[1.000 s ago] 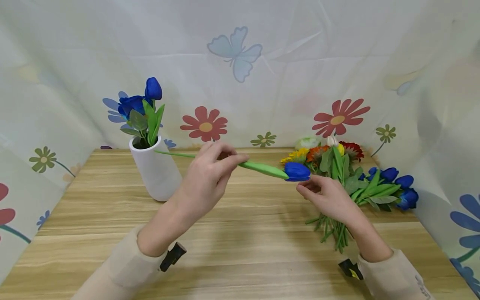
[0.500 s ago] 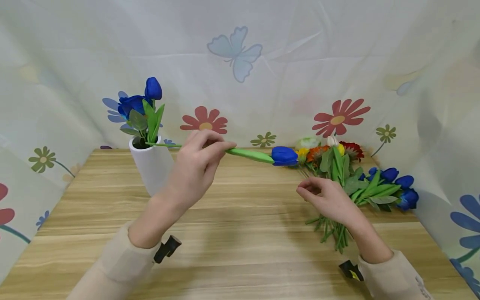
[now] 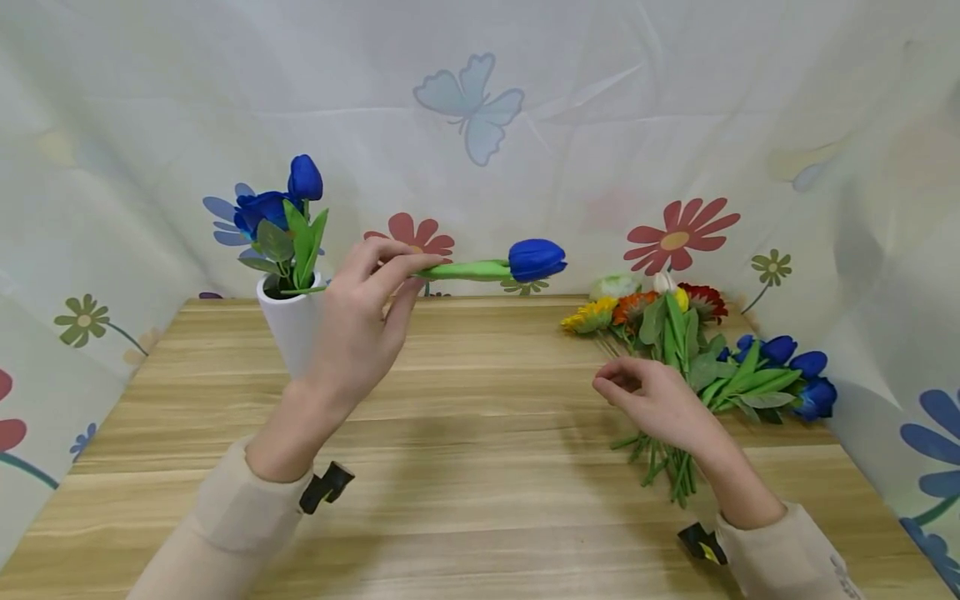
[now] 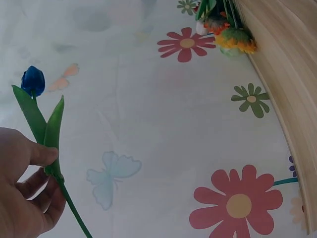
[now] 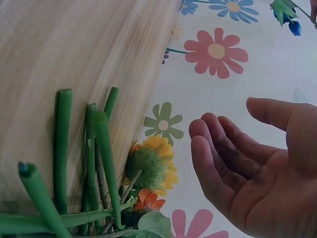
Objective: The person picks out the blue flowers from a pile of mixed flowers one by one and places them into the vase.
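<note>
My left hand (image 3: 367, 321) pinches a blue artificial tulip (image 3: 536, 260) by its green leaves and stem, holding it nearly level above the table. Its bloom points right, and the stem's tail end overlaps the mouth of the white vase (image 3: 288, 329) in the head view. In the left wrist view the thumb presses on the leaves (image 4: 53, 126), with fingers curled behind. Inside the vase stand a blue rose (image 3: 262, 212) and another blue tulip (image 3: 306, 177). My right hand (image 3: 660, 400) holds nothing; its fingers are loosely curled above the stems of the flower pile (image 3: 678, 467).
On the wooden table's (image 3: 480, 500) right side lie a yellow flower (image 3: 590, 317), an orange flower (image 3: 633, 307), a dark red flower (image 3: 707, 302) and several blue blooms (image 3: 813, 396). A printed cloth (image 3: 480, 200) hangs behind the table.
My left hand has moved left and up with the tulip, away from my right hand and toward the vase. The tulip has turned slightly, its bloom rising. My right hand stays in place.
</note>
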